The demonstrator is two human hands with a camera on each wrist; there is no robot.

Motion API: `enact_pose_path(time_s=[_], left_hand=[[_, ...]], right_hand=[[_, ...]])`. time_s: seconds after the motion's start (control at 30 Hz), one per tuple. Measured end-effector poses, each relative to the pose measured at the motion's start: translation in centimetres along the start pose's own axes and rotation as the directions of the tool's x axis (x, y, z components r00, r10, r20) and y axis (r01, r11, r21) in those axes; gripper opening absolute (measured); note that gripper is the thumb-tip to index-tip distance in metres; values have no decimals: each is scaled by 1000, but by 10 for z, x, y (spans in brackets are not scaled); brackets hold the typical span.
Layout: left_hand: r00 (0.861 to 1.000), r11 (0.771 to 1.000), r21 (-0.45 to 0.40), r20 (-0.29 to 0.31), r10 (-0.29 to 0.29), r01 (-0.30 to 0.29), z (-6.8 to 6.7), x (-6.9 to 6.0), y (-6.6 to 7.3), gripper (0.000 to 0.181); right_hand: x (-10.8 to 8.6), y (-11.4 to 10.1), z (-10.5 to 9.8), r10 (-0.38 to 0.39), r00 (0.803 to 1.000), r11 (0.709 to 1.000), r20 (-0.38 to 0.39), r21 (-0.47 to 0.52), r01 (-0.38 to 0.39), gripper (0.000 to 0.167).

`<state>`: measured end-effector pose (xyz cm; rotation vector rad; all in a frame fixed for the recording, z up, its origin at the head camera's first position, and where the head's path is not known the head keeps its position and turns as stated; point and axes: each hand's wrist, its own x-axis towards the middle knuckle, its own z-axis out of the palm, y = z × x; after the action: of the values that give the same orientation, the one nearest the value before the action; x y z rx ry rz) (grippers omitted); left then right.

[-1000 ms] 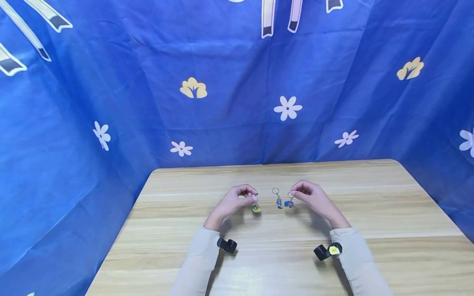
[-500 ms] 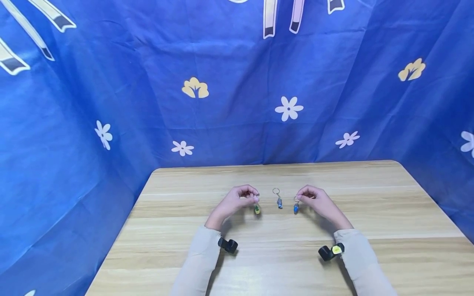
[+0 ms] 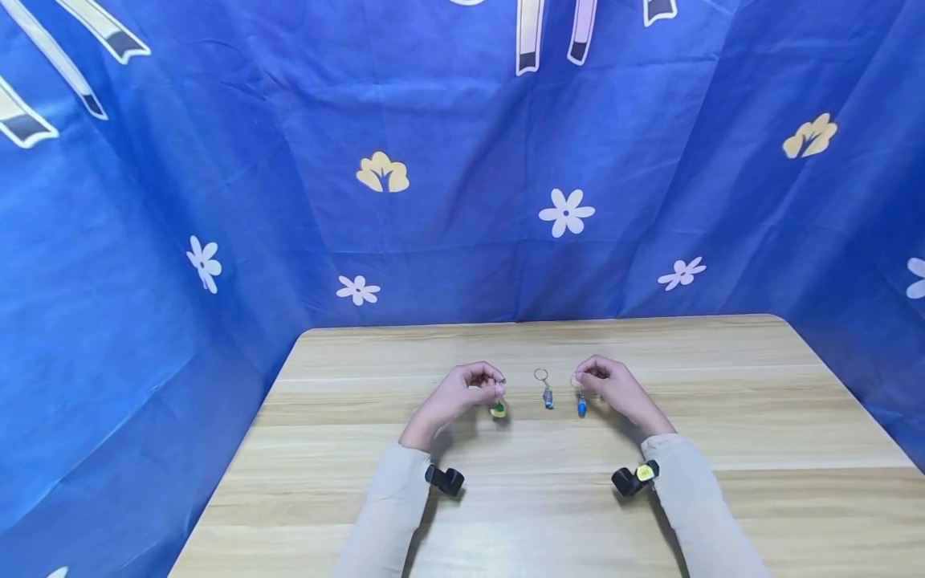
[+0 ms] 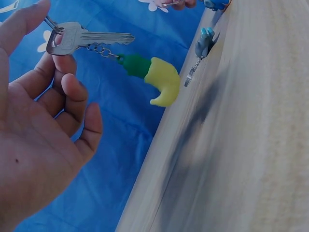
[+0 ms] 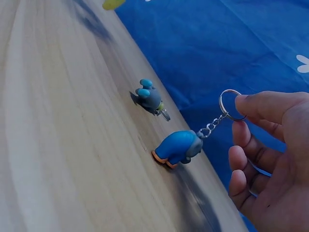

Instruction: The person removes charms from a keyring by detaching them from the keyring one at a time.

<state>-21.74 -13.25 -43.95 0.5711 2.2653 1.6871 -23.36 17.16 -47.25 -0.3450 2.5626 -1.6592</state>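
My left hand [image 3: 462, 398] pinches a ring; in the left wrist view a silver key [image 4: 72, 38] and a green and yellow charm [image 4: 161, 79] hang from it. My right hand [image 5: 275, 154] holds a metal ring [image 5: 222, 102] between thumb and finger, with a blue and grey figure charm [image 5: 177, 146] on its chain, close over the wood. Between the hands a grey keychain figure [image 3: 548, 398] with light-blue feet lies on the table, its ring toward the back edge, touched by neither hand.
The wooden table [image 3: 535, 514] reaches back to a blue patterned curtain [image 3: 448, 241], which also stands at both sides. Black wrist cameras [image 3: 445, 480] sit on both forearms.
My right hand has shifted slightly right with the blue charm, which now hangs farther from the middle keychain. The left hand has stayed nearly in place, its charm turning a little.
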Motion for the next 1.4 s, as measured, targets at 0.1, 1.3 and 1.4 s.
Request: enact_pose_path(time_s=[0.1,1.3,1.4], left_hand=[[1000,1000,0,4,15,-15,-1,0,0,27],[1000,999,-34,8,10,-10,-2,-2,3,29],[1000,999,-48,17,13,-12,-3,-2,1,29]], right_hand=[[5,1,1,-1,1000,1000,-3,-26,1,16],[23,-8,-23,-8,999,995,-33,-97,5,27],[19,-22,-29,-6,1000,997,-10,-75,5,31]])
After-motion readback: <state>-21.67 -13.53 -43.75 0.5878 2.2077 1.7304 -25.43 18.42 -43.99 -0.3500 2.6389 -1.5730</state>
